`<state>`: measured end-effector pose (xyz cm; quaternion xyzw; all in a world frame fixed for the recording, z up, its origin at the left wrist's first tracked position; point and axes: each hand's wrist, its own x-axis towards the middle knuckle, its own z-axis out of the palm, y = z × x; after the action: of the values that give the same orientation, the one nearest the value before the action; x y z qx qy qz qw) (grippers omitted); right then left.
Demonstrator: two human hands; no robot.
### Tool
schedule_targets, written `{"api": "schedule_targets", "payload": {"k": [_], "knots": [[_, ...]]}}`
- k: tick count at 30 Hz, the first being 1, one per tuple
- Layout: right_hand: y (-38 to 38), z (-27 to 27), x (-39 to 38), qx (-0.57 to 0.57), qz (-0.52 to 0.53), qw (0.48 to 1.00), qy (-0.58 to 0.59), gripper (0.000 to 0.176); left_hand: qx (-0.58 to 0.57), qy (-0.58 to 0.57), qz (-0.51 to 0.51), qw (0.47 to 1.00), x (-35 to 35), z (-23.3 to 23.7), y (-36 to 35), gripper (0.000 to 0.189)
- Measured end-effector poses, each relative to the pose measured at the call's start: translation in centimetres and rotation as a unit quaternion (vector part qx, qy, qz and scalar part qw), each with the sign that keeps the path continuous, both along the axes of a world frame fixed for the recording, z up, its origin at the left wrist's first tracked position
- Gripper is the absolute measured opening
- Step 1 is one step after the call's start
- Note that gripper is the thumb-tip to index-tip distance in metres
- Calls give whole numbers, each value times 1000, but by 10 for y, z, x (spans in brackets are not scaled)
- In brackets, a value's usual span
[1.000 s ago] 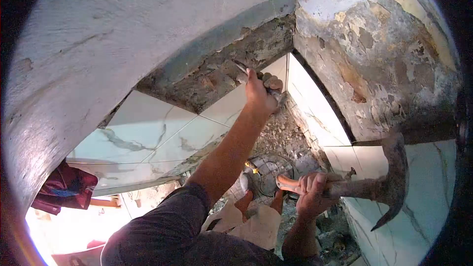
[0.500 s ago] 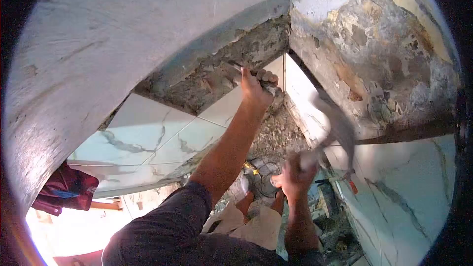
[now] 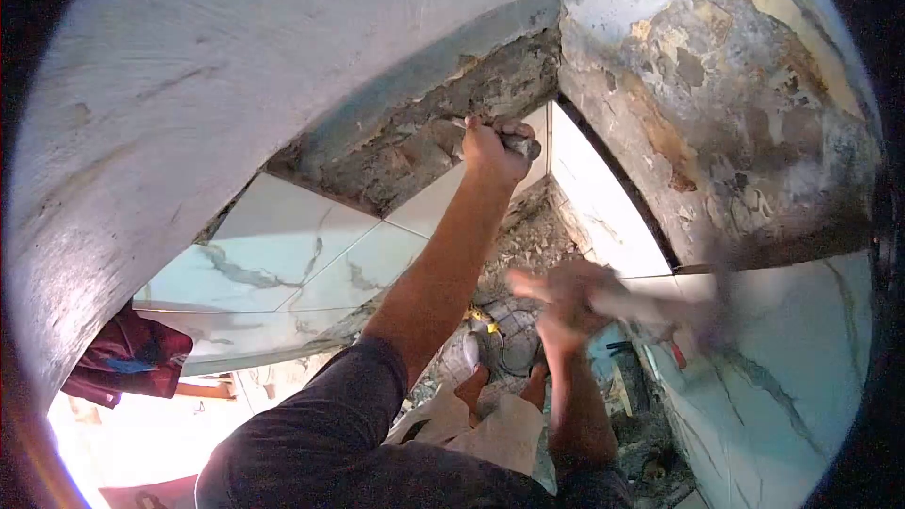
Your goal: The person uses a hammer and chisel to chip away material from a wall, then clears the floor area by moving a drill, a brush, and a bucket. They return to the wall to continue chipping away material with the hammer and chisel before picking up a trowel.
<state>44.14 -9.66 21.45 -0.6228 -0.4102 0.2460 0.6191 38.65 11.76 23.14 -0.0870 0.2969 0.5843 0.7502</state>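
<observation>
Closed around a chisel [image 3: 521, 145], my left hand [image 3: 495, 149] is up at the rough strip of bare wall [image 3: 405, 155] above the tiles. The chisel's tip points left toward the broken plaster; whether it touches is hard to make out. Its blunt end sticks out to the right of my fist. Lower down, my right hand [image 3: 566, 306] is wrapped around the handle of a hammer [image 3: 646, 306]. Motion smears the hammer, and its head is a blur at the right, apart from the chisel and in front of the tiled wall.
Marbled white tiles [image 3: 273, 236] line the lower left wall, with more tiles [image 3: 782, 349] on the right. Peeling plaster [image 3: 735, 113] covers the upper right wall. Rubble [image 3: 528, 250] lies in the corner below. A maroon cloth [image 3: 127, 358] hangs at left. A yellow-ended cable [image 3: 483, 319] lies near my feet.
My right hand has swung the hammer, its head now farther right and lower. My left hand, still on the chisel, has turned slightly, showing more of its blunt end.
</observation>
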Motion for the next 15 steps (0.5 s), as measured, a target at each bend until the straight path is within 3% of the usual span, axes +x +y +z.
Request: {"api": "schedule_targets", "payload": {"k": [1, 2, 4, 6, 8, 9, 10, 13, 15], "knots": [[13, -8, -6, -68, 36, 997, 25, 29, 17, -46, -33, 998, -6, -9, 6, 42], [21, 4, 0, -205, 110, 972, 41, 28, 32, -92, -64, 993, -10, -19, 10, 41], [9, -13, 5, -149, 86, 984, -48, 30, 50, -60, -71, 994, -11, -26, 24, 40], [-11, -15, 10, -163, 50, 983, -66, 29, 47, -26, -70, 996, -9, -17, 17, 39], [-20, 7, 15, -113, -1, 993, -23, 22, -65, 60, -3, 996, 3, 11, 12, 39], [-24, 22, 17, -86, -26, 996, -4, 19, -88, 40, 17, 995, 4, 12, 14, 36], [-27, 44, 14, -127, -53, 944, 301, 17, -88, 43, 16, 995, 0, 9, 10, 36], [-37, 42, 17, -84, -73, 935, 336, 22, -60, 48, -70, 995, -10, -5, -23, 33], [-51, 28, 19, -109, -73, 937, 325, 23, -16, 142, -124, 982, -9, -13, -49, 37]]}}
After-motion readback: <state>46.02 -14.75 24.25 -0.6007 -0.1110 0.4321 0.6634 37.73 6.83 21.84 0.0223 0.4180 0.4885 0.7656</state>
